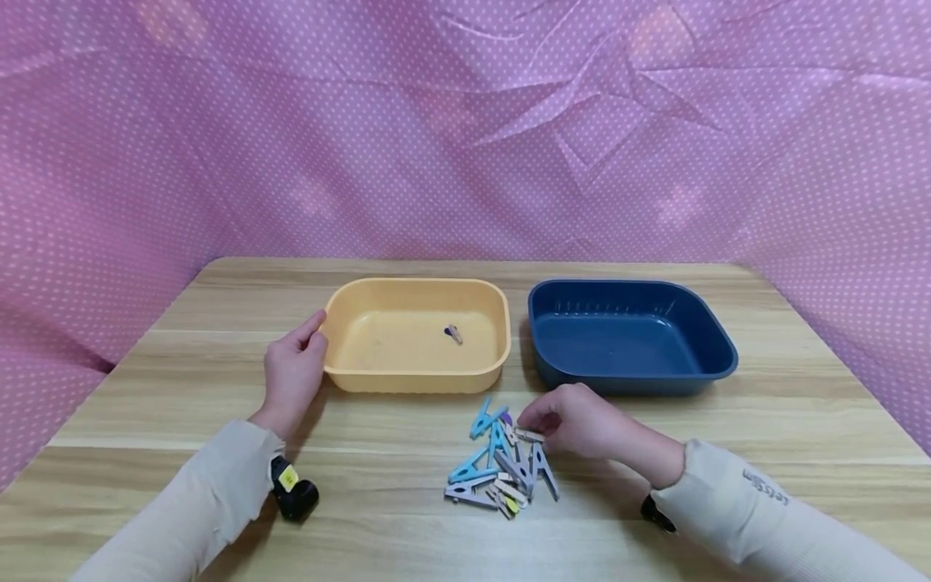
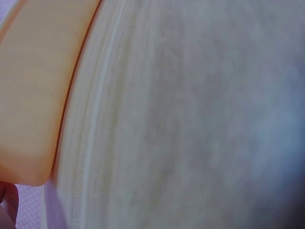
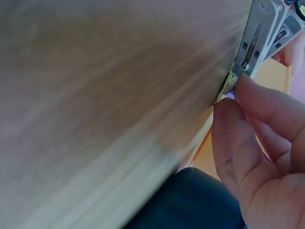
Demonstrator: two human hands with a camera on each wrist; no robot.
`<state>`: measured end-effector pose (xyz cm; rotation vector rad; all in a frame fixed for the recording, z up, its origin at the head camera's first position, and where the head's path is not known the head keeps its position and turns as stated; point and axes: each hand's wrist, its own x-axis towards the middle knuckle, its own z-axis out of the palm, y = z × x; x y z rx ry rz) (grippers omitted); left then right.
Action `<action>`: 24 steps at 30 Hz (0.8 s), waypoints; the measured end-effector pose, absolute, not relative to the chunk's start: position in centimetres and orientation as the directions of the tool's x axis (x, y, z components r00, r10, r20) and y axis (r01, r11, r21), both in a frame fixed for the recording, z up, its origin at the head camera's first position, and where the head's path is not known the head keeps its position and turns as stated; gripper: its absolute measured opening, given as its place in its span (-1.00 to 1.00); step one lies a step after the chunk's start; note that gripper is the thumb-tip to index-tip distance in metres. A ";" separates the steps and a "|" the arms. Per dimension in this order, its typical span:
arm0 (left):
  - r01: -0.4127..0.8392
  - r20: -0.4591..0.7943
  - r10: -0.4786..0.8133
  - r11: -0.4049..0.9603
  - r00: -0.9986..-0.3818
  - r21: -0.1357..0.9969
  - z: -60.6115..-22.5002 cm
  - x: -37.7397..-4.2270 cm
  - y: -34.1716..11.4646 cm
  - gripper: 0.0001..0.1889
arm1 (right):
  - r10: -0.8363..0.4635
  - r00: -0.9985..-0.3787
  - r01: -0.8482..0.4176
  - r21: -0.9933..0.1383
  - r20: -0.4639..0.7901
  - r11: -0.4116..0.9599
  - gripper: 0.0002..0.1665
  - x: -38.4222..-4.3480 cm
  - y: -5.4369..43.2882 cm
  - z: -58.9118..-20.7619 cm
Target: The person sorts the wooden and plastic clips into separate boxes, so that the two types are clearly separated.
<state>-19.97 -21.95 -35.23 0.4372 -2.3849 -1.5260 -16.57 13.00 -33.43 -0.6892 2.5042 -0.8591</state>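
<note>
At the left end of a yellow plastic basin [image 1: 414, 383], my left hand [image 1: 292, 373] holds the side near the rim. In the left wrist view the basin wall [image 2: 40, 95] fills the left edge, with a bit of that hand below it. Over a small heap of clothespins, my right hand [image 1: 582, 420] pinches a light wooden clothespin [image 1: 529, 435] between thumb and fingers. The heap has blue clothespins [image 1: 471, 466], grey clothespins [image 1: 515, 469] and small wooden ones. In the right wrist view a grey clothespin [image 3: 255, 38] stands close above the fingertips.
A dark blue basin [image 1: 633, 384] stands to the right of the yellow one, behind my right hand. One small wooden clothespin [image 1: 454, 334] with a dark round piece lies inside the yellow basin. Pink dotted cloth [image 1: 465, 162] hangs behind and beside the wooden table [image 1: 378, 501].
</note>
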 end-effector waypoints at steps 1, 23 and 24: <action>-0.105 0.065 -0.394 0.395 -0.917 0.913 -35.2 -20.0 -21.9 -0.58 | -0.565 -0.799 -0.322 -0.649 -0.204 0.690 -0.64 -16.6 13.0 -33.4; -0.109 0.062 -0.399 0.393 -0.915 0.913 -35.2 -19.9 -21.8 -0.58 | -0.455 -0.869 -0.243 -0.634 -0.193 0.734 -0.74 -16.2 12.8 -33.3; -0.108 0.063 -0.400 0.392 -0.914 0.914 -35.3 -20.0 -21.8 -0.58 | -0.453 -0.870 -0.239 -0.637 -0.195 0.733 -0.74 -16.2 12.8 -33.3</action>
